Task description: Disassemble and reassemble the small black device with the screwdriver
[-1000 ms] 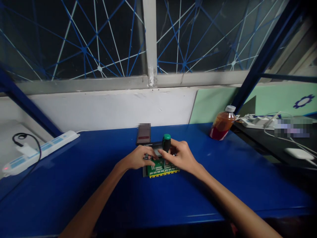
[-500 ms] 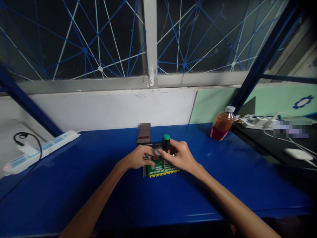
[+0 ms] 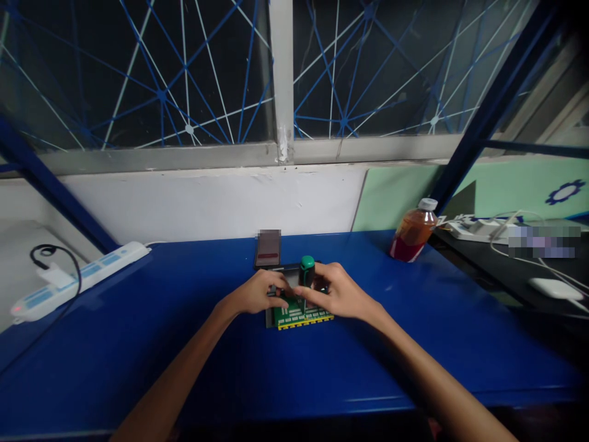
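Observation:
A green circuit board (image 3: pixel 299 317) lies on the blue table (image 3: pixel 294 362) in front of me. My right hand (image 3: pixel 338 293) is closed round a screwdriver with a green-capped black handle (image 3: pixel 307 271), held upright with its tip down on the board. My left hand (image 3: pixel 258 292) rests on the board's left side, fingers curled and pressing it down. The screwdriver's tip is hidden by my fingers.
A dark phone (image 3: pixel 268 248) lies just behind the board. A bottle of orange drink (image 3: pixel 411 232) stands at the back right. A white power strip (image 3: pixel 78 279) with a black cable lies at the left. Cables and a white mouse (image 3: pixel 550 287) sit on the dark desk at right.
The screwdriver handle has dropped a little lower and my right hand has shifted slightly over it. My left hand stays on the board.

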A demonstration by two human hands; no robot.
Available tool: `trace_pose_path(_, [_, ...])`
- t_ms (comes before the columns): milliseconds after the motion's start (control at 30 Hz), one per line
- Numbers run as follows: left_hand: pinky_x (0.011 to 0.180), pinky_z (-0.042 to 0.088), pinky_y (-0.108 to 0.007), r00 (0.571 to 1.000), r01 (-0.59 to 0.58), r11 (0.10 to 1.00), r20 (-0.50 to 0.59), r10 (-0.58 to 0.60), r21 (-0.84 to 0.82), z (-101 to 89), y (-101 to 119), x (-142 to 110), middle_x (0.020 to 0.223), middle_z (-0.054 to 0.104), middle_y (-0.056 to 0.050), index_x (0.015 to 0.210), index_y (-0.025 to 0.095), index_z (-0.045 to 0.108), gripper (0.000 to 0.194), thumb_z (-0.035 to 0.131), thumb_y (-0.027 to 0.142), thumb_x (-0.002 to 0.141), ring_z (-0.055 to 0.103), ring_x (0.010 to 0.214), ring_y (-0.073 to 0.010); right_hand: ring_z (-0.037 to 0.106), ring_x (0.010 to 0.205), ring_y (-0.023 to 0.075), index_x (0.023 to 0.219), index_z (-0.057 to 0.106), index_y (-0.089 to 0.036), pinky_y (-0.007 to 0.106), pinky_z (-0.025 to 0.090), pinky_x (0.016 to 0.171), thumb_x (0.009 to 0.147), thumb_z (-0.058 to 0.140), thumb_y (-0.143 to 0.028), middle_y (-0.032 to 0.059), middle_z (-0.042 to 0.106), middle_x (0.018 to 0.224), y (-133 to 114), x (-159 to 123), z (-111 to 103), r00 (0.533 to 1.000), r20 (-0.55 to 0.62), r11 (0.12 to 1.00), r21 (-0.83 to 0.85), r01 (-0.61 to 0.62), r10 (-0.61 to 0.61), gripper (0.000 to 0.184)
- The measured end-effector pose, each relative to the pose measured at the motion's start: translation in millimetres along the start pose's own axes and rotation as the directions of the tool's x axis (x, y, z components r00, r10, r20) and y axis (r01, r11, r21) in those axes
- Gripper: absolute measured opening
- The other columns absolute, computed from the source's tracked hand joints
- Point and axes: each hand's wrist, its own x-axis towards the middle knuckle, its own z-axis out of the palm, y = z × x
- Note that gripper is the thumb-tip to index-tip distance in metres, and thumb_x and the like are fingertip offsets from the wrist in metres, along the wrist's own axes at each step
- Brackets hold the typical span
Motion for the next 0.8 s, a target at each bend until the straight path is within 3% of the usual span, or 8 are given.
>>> trace_pose_path(167, [0.067,0.045,-0.029,0.999,-0.044,0.999,-0.002,0.044,0.019,-0.4,1.1,0.7,0.087,0.067,-0.005,0.086,0.016,0.073,0.016,0.074,0.027,0.075,0.059,0.077,-0.0168,0.048,0.060,0.0103,0.083,0.061,-0.016,0.025,0.038,0.053,0.086,0.060,-0.043,-0.0004,0.057,0.071,-1.2,1.5,-3.3,1.000,0.017,0.999,0.033,0.000,-0.001,0.027])
trace_pose_path(400, [0.072,0.048,-0.030,0.996,-0.090,0.995,-0.023,0.091,0.035,-0.7,1.9,-0.7,0.089,0.070,-0.007,0.087,0.016,0.073,0.013,0.073,0.022,0.076,0.062,0.080,-0.0178,0.047,0.053,0.0095,0.081,0.059,-0.017,0.024,0.037,0.049,0.083,0.063,-0.042,-0.0027,0.055,0.062,-2.9,-0.6,-1.8,0.997,0.052,0.995,0.083,-0.053,0.048,0.025])
trace_pose_path(667, [0.083,0.049,-0.032,0.983,-0.186,0.978,-0.027,0.184,-0.098,3.1,26.1,-1.3,0.097,0.071,-0.006,0.092,0.019,0.075,0.014,0.068,0.027,0.084,0.064,0.091,-0.0194,0.053,0.053,0.0116,0.080,0.049,-0.021,0.025,0.039,0.048,0.081,0.067,-0.038,-0.0030,0.059,0.059,-3.4,-2.5,-2.7,0.999,0.007,0.993,0.107,-0.045,0.044,0.025])
trace_pose_path(800, [0.075,0.050,-0.029,0.979,-0.195,0.971,-0.082,0.185,-0.141,13.9,30.9,3.4,0.080,0.071,-0.004,0.080,0.017,0.075,0.015,0.070,0.031,0.083,0.064,0.079,-0.0171,0.052,0.053,0.0113,0.081,0.051,-0.020,0.025,0.040,0.048,0.081,0.068,-0.035,-0.0029,0.059,0.061,-3.4,-3.1,-7.0,0.999,0.043,0.995,0.102,-0.020,0.016,0.022])
